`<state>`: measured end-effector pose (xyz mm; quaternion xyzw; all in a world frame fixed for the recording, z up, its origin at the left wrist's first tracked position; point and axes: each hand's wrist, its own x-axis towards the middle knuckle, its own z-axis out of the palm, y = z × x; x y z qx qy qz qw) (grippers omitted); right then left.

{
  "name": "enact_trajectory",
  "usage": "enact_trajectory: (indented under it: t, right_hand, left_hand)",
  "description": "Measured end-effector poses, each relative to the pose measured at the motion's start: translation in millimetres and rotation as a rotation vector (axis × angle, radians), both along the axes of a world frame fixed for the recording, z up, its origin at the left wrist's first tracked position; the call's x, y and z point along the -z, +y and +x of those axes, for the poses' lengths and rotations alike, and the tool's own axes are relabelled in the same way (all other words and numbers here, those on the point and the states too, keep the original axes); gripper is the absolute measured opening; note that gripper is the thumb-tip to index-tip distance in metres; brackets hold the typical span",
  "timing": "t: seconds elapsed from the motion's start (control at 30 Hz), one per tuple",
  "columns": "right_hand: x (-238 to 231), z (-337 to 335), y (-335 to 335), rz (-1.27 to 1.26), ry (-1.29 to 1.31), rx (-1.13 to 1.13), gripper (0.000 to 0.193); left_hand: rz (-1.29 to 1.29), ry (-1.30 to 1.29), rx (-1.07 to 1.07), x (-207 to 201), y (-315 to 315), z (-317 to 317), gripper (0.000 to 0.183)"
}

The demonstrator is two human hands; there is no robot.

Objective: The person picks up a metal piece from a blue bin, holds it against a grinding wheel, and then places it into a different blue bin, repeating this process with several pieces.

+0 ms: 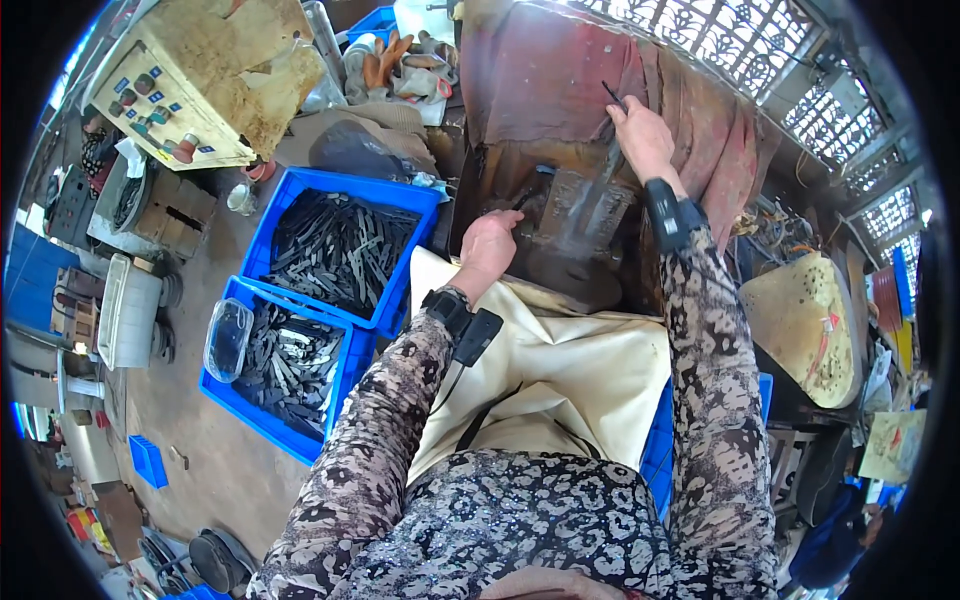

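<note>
My right hand (645,142) is raised at the far side, its fingers closed on a thin dark strip (612,95) that points up and left. Nearer and to the left, my left hand (488,246) is closed in a pinch over the near left side of a wet, brown machine basin (490,185). A small dark strip (523,198) shows at its fingertips, mostly hidden by them. Between the hands, a wet metal block (580,208) lies in the basin under a blurred spray. A dark rounded surface (575,280) shows below it.
Two blue bins (262,225) (225,392) of dark metal strips stand at left, a clear plastic tub (229,340) on the nearer one. Reddish cloth (550,85) hangs behind the basin. A control box (165,115) stands far left. A cream apron (540,360) covers my lap.
</note>
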<state>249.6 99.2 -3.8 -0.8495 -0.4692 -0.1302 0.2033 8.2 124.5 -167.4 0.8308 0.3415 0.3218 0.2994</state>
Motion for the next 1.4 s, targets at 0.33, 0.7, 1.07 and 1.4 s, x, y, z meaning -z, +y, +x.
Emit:
enact_trajectory:
  t: [0.33,0.7,1.07,1.4]
  right_hand:
    - [39,-122,-161,0.340,0.302,-0.207,0.016]
    - [95,-176,-256,0.133,0.353,-0.300,0.016]
    - [95,-134,-240,0.233,0.940,-0.144,0.025]
    - [99,-107,-133,1.050,2.129,0.026,0.030]
  left_hand:
    - [0.277,0.075,0.010,-12,14,16,0.027]
    - [0.405,0.786,0.515,0,24,45,0.019]
    - [0.339,0.709,0.336,-5,11,33,0.022]
    - [0.296,0.476,0.265,-90,-90,19,0.020]
